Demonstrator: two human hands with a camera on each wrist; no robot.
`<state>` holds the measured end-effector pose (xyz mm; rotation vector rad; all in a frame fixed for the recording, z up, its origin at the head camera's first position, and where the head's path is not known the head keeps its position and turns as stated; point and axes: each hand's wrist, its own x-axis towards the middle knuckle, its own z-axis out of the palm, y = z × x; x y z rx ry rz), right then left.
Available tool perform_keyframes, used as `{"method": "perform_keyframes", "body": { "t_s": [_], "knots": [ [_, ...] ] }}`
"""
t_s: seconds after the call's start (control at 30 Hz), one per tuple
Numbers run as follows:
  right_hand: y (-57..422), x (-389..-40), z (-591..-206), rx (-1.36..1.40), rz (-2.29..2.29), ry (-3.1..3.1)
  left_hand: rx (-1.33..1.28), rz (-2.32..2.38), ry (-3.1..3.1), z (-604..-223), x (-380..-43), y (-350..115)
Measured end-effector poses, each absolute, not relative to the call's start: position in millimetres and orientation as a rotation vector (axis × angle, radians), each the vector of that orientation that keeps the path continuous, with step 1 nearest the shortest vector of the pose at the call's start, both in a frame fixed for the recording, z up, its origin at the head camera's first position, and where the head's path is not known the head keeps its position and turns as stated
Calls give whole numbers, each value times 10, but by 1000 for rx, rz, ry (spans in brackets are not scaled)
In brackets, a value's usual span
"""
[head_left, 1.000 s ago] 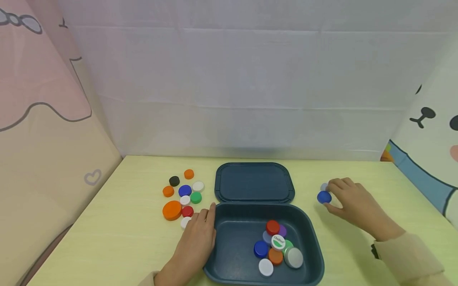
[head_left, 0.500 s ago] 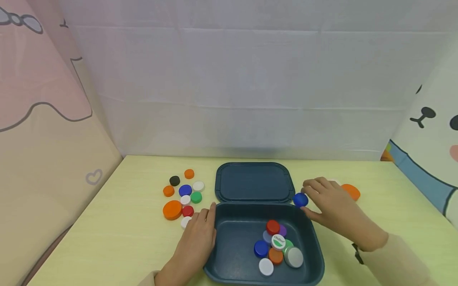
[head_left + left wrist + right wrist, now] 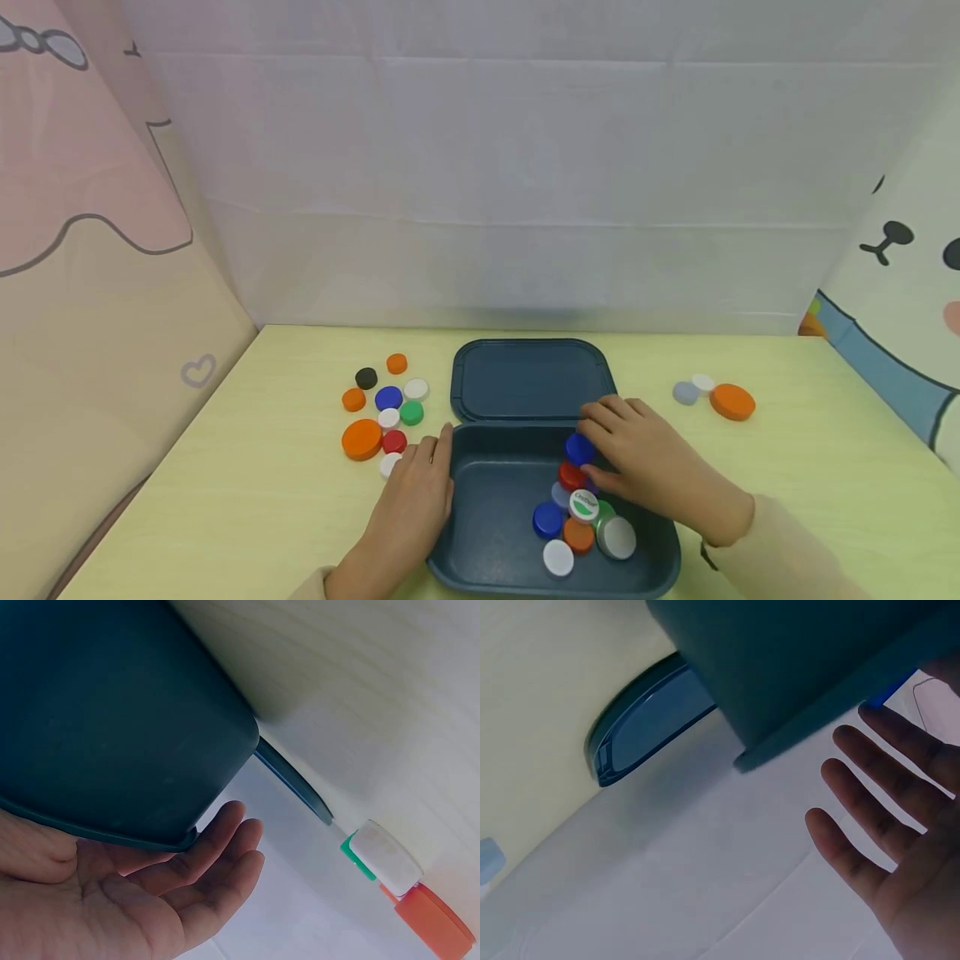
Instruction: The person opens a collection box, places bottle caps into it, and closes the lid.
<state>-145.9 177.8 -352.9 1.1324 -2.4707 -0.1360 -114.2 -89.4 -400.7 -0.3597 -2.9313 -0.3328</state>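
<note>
My right hand (image 3: 652, 458) pinches a blue bottle cap (image 3: 579, 448) between thumb and fingertips, over the back right of a dark blue box (image 3: 480, 575). In the right wrist view, only a sliver of that blue cap shows by the index finger. Beneath and in front lie several caps in the box, among them a red cap (image 3: 570, 476), a blue cap (image 3: 547, 520), an orange cap (image 3: 577, 536) and a white cap (image 3: 558, 557). My left hand (image 3: 411, 500) rests against the box's left rim, its fingers relaxed, as the left wrist view (image 3: 202, 877) shows.
A dark blue lid (image 3: 534, 379) lies flat behind the box. Left of it are several loose caps, including a large orange cap (image 3: 362, 439) and a black cap (image 3: 366, 378). At the right lie a pale blue cap (image 3: 686, 393), a white cap (image 3: 702, 383) and another orange cap (image 3: 732, 402).
My right hand has carried the blue cap leftward from the right side of the table to over the box, uncovering the caps left there. The left hand has stayed in place.
</note>
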Motion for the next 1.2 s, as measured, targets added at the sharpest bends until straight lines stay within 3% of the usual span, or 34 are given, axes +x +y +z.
{"method": "perform_keyframes", "body": {
  "t_s": [0.67,1.2],
  "knots": [
    [1571,-1407,-3758,1359,-160,-2501,-346,-320,-2937,-4001,-1144,-887],
    [1609,-1403,-3769,1353,-143,-2533,-314,-345,-2992,-3977,-1140,-880]
  ]
}}
